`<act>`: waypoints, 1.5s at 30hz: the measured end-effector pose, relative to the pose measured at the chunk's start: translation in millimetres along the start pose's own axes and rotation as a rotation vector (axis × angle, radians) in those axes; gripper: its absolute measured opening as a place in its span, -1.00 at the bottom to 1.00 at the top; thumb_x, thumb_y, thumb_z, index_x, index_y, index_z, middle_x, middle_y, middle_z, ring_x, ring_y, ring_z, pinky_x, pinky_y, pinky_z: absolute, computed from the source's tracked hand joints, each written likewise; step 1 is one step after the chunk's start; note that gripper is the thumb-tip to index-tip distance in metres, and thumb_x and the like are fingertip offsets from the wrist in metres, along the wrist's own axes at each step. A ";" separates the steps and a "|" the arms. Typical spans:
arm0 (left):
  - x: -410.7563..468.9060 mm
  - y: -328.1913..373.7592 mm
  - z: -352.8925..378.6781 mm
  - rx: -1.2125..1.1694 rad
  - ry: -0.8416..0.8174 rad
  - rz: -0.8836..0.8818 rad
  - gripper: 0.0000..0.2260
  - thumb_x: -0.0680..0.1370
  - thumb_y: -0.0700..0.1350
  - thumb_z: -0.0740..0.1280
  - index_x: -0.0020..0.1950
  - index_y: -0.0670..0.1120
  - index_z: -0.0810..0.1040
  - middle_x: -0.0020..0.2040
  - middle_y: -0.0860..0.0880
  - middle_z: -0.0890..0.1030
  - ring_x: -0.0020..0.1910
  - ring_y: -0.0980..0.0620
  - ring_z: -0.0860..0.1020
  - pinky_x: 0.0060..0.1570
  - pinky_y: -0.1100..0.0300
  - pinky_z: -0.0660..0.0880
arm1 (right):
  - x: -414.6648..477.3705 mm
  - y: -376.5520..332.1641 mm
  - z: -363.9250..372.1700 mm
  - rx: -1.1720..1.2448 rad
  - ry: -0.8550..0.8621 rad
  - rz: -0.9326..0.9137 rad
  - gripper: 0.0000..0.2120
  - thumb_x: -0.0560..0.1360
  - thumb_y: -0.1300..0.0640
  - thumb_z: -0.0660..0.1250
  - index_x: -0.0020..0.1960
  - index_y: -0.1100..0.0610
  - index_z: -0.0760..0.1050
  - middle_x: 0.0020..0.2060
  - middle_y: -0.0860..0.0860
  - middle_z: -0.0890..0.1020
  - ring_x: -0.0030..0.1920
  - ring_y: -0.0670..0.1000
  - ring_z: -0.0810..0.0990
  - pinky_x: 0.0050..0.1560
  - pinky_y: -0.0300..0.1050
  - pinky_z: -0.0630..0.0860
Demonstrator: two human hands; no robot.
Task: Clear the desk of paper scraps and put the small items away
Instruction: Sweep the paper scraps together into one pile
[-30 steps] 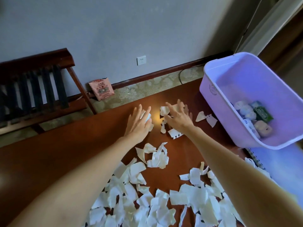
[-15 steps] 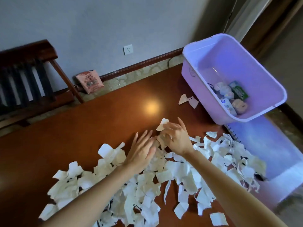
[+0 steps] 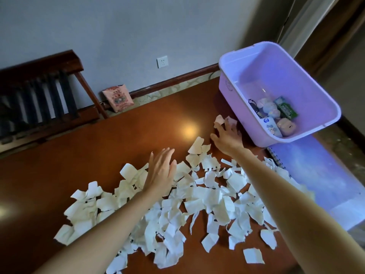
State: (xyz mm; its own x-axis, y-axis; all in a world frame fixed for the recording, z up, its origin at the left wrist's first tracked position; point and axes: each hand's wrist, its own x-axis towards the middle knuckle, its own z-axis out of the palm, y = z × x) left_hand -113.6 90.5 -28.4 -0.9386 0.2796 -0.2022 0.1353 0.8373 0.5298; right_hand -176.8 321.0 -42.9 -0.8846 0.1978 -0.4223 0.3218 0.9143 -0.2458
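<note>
- Head view: brown bench (image 3: 83, 167) carries everything
- white paper scraps (image 3: 197, 198) spread in a wide heap across its near half
- lilac tub (image 3: 233, 89) at far right holds the small items (image 3: 276, 115)
- hands both released, fingers spread: left hand (image 3: 161, 171) over the heap, right hand (image 3: 227, 135) on two stray scraps (image 3: 219, 119) beside the tub

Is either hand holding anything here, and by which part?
Nothing held. The left hand hovers open over the paper scraps; the right hand reaches, fingers spread, toward two stray scraps.
</note>
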 end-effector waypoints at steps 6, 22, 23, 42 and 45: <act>-22.3 -4.8 -3.8 -0.027 0.092 -0.054 -0.61 0.63 -0.08 0.01 0.42 -0.16 0.33 0.40 -0.09 0.41 0.44 -0.01 0.30 0.50 0.06 -0.08 | -47.4 -3.1 15.3 -0.006 0.131 -0.107 -0.59 0.53 0.06 0.15 0.37 0.07 0.33 0.45 0.14 0.28 0.44 0.17 0.24 0.44 0.15 0.11; -152.1 -81.0 -49.4 -0.092 0.462 -0.448 -0.64 0.63 -0.22 0.08 0.44 -0.16 0.31 0.51 -0.13 0.23 0.53 -0.08 0.11 0.51 -0.02 0.05 | -209.1 -141.8 110.8 0.101 0.321 -0.718 -0.54 0.37 0.00 0.15 0.23 0.09 0.42 0.23 0.19 0.54 0.30 0.22 0.45 0.28 0.33 0.33; -162.4 -95.5 -51.7 -0.086 0.472 -0.490 -0.63 0.63 -0.22 0.08 0.44 -0.16 0.31 0.52 -0.15 0.21 0.53 -0.09 0.09 0.51 -0.01 0.04 | -224.0 -153.3 126.8 0.048 0.237 -0.773 -0.49 0.37 -0.04 0.14 0.29 0.06 0.38 0.30 0.18 0.49 0.36 0.21 0.36 0.32 0.33 0.30; -140.2 -178.8 -37.9 0.038 0.246 -0.407 -0.46 0.55 0.04 -0.01 0.54 -0.02 0.10 0.56 -0.19 -0.04 0.55 -0.17 -0.07 0.50 -0.05 -0.16 | -227.2 -149.2 174.7 -0.450 0.204 -0.657 -0.49 0.39 -0.14 0.35 0.32 -0.07 0.40 0.40 0.13 0.40 0.40 0.20 0.37 0.38 0.17 0.03; -119.5 -168.0 -31.4 0.067 0.231 -0.326 -0.46 0.54 0.07 -0.02 0.52 -0.01 0.17 0.56 -0.15 0.08 0.55 -0.14 0.01 0.49 -0.07 -0.14 | -212.2 -136.6 166.6 -0.433 0.268 -0.618 -0.60 0.44 -0.09 0.17 0.25 -0.05 0.43 0.40 0.16 0.39 0.44 0.21 0.24 0.43 0.16 -0.10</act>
State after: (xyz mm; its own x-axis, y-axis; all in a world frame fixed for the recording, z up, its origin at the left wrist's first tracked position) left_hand -34.2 -98.3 -67.3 -0.9814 -0.1118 -0.1562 -0.1676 0.8955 0.4123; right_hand 23.2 95.2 -65.0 -0.9285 -0.3620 -0.0826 -0.3645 0.9310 0.0173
